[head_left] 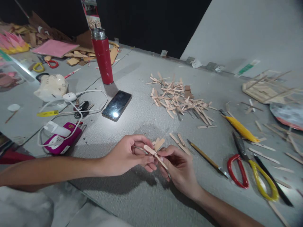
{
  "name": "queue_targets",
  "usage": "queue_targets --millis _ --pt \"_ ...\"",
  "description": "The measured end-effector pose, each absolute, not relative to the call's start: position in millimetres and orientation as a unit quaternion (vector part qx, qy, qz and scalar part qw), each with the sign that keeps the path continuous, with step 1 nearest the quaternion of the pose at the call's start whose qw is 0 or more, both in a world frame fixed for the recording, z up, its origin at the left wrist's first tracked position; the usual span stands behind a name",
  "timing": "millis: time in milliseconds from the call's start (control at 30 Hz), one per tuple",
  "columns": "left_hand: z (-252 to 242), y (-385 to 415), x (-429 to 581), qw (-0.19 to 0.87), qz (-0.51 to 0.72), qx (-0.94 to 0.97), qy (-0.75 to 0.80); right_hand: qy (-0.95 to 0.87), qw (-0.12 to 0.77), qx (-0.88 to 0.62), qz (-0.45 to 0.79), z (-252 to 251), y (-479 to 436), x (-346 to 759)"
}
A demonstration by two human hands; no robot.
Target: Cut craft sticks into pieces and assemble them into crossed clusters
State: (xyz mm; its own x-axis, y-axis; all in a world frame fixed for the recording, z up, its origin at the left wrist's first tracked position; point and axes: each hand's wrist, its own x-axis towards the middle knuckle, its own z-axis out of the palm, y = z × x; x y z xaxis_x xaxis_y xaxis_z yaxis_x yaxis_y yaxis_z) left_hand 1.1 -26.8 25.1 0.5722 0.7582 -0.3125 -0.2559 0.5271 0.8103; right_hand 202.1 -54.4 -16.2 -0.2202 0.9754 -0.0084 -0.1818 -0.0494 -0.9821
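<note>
Just above the near part of the grey table, both hands hold a small assembly of wooden craft sticks (pixel 150 150), some of them crossed. My left hand (pixel 130 154) pinches it from the left, thumb on top and fingers beneath. My right hand (pixel 176 165) is closed on its right end, with a stick running along the thumb. The fingers partly hide how the sticks join. A few loose craft sticks (pixel 180 144) lie right beyond the right hand, beside a thin brush-like tool (pixel 205 157). Farther back is a large scattered pile of craft sticks (pixel 177 97).
Scissors (pixel 243 157) with red and yellow handles and a yellow-handled cutter (pixel 241 128) lie at right. A stick structure (pixel 262 90) stands behind them. To the left are a phone (pixel 117 105), a red bottle (pixel 103 58), a purple power strip (pixel 63 138) and white cables.
</note>
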Motion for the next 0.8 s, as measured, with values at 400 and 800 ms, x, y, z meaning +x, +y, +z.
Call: queue_targets --millis 400,800 --pt "23.4 -26.0 0.4 0.806 0.311 0.38 0.332 -0.523 0.49 -0.372 0.591 -14.2 -57.5 199.7" --pt "25.1 -26.3 0.0 0.807 0.288 0.39 0.338 -0.508 0.493 -0.38 0.596 -17.6 -57.2 199.8"
